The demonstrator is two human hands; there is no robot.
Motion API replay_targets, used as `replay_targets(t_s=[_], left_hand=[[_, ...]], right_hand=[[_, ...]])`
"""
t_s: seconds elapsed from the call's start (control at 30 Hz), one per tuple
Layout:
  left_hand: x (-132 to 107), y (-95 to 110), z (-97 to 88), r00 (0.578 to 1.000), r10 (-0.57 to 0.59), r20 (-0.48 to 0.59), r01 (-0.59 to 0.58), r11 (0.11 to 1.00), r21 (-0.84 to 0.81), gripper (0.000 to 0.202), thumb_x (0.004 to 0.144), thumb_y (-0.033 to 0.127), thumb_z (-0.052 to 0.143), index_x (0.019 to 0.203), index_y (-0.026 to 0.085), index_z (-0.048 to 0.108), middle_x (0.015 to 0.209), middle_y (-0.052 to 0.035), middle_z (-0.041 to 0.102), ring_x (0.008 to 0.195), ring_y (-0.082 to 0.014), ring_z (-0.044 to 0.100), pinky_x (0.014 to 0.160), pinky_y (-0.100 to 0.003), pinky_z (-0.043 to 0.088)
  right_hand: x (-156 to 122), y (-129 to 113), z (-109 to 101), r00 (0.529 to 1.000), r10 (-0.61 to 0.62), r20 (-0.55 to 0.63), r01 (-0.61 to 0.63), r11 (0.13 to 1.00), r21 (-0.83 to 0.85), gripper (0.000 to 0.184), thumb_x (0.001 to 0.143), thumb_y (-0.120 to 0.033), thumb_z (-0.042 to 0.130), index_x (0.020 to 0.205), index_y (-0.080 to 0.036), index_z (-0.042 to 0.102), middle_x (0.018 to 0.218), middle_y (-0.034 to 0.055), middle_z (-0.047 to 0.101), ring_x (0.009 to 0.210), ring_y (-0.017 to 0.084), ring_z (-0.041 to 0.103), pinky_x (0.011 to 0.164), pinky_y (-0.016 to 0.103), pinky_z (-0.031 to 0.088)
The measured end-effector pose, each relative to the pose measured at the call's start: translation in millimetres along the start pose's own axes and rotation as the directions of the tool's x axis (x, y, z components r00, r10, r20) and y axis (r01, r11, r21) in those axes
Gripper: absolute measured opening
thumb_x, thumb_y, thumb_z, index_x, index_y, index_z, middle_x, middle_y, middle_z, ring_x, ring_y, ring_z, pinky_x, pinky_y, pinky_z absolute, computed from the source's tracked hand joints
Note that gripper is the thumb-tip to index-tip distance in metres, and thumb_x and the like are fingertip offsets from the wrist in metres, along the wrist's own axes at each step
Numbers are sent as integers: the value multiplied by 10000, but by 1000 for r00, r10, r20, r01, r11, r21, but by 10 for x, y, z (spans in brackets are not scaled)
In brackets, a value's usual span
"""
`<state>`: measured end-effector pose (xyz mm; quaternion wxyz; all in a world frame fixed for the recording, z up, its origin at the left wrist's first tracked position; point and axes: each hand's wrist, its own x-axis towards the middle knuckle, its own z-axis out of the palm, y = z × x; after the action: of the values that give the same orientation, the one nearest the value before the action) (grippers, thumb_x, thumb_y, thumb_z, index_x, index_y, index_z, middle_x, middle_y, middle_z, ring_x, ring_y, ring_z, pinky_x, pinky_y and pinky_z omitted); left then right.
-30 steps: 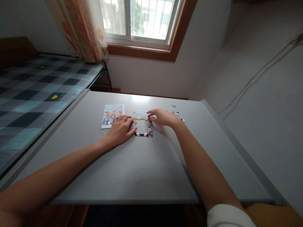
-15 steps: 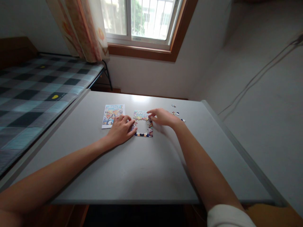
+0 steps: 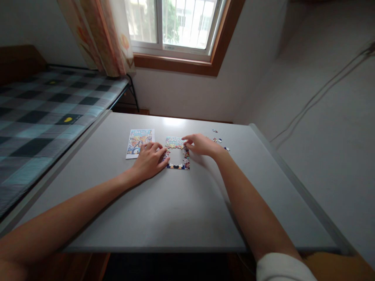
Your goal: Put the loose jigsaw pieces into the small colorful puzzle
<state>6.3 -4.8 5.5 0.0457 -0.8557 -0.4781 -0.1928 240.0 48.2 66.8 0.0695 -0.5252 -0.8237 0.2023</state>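
Observation:
A partly assembled jigsaw puzzle (image 3: 175, 142) lies flat on the table, a colourful border around a bare rectangular middle. My left hand (image 3: 150, 158) rests at its left edge, fingers spread and fingertips touching the border. My right hand (image 3: 201, 144) reaches over the upper right corner, its fingers curved and apart, tips on the puzzle. No piece shows between the right fingers, though their undersides are hidden. Partly under my left fingers is the printed picture card (image 3: 135, 141), showing a cartoon scene.
Several loose puzzle pieces (image 3: 219, 140) are scattered right of my right hand. The grey-white table (image 3: 164, 210) has a raised right edge. Beyond it stand a bed with a checked cover (image 3: 84, 101) at left and a window (image 3: 187, 23) in the far wall.
Both hands stay nearly in place. The puzzle's lower right side appears shifted very slightly to the right.

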Motion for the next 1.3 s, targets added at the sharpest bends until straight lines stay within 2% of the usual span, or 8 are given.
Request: replay_targets(t_s=[0.27,0.4,0.53,0.63,0.93,1.3], left_hand=[[11,8,-3,1000,-4,27,2,997,80,339,934,439,504,1104,202,678,993,-115,623,993,-302,523,873,-440,368],[15,14,-20,997,-14,76,11,999,39,350,949,409,465,1126,191,673,858,-91,678,836,-246,606,830,-393,399],[15,24,-42,988,-70,139,66,997,37,409,940,432,448,1198,200,665,726,-76,698,663,-220,627,692,-336,431],[13,27,-50,986,-86,144,79,996,51,418,935,443,446,1207,216,667,732,-82,710,647,-222,637,629,-314,428],[8,36,-51,988,-67,140,60,997,53,384,937,433,452,1152,221,688,733,-82,714,648,-227,648,620,-311,436],[11,41,-44,992,-67,106,63,997,39,392,934,420,465,1174,205,689,710,-79,713,637,-221,647,689,-341,470]], right_hand=[[15,28,15,1000,-14,-8,14,1000,-10,396,872,-197,542,1244,-151,670,1051,114,749,903,218,695,826,316,518],[11,28,11,1000,-8,-2,8,1000,10,404,868,-191,546,1253,-168,665,1047,102,752,915,209,695,829,307,518],[19,49,20,1000,-9,-3,9,1000,15,411,865,-198,548,1259,-168,659,1041,98,752,914,206,695,824,307,520],[21,52,24,1000,-12,-2,12,1000,16,414,866,-198,546,1264,-163,656,1031,98,754,916,206,694,822,307,518],[-19,-28,-20,1000,19,5,-19,1000,21,414,873,-181,533,1268,-145,652,1043,105,752,920,203,691,823,295,512],[12,40,26,1000,-1,-3,1,1000,30,412,865,-188,540,1258,-158,659,1024,99,755,901,202,693,815,305,516]])
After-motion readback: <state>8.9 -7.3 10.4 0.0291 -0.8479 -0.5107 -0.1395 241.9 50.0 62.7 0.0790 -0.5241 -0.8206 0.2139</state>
